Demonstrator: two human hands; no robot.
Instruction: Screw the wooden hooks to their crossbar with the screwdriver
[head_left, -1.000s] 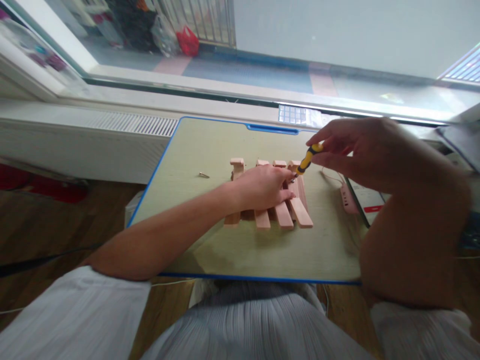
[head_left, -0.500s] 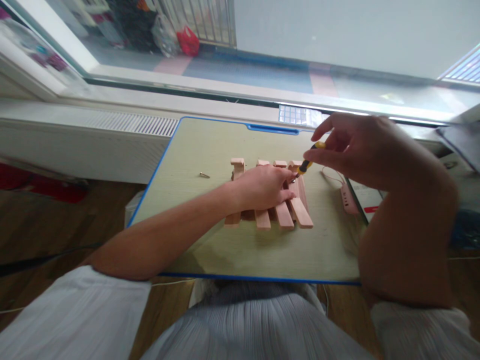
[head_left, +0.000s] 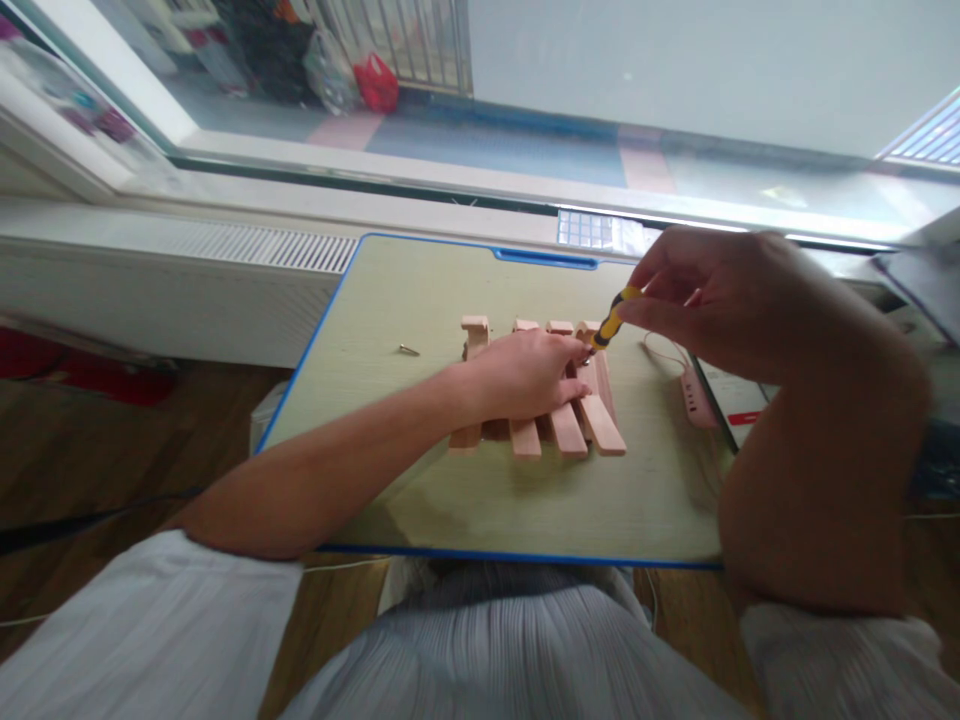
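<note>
On the small table (head_left: 420,480) lies a wooden rack of several pale slats (head_left: 604,428) with curled far ends, set over darker wood. My left hand (head_left: 529,372) reaches across the slats, its thumb and fingers closed about the rightmost one and holding it down. Pinched by its handle end, a yellow-and-black screwdriver (head_left: 609,325) tilts down in my right hand (head_left: 690,275). Its tip is at the rightmost slat, close to my left fingertips, where a small metal screw (head_left: 586,362) partly shows. My left hand hides the rack's middle.
A loose screw (head_left: 409,350) lies left of the rack. Toward the right edge are a pink power strip (head_left: 694,395) with a cord and a flat dark-edged thing with a white surface (head_left: 731,395). A radiator (head_left: 262,245) and window sill (head_left: 450,215) border the table's far side.
My right hand has shifted slightly right, and the screwdriver handle has turned in its fingers, showing more yellow. My left hand and the rack stay put.
</note>
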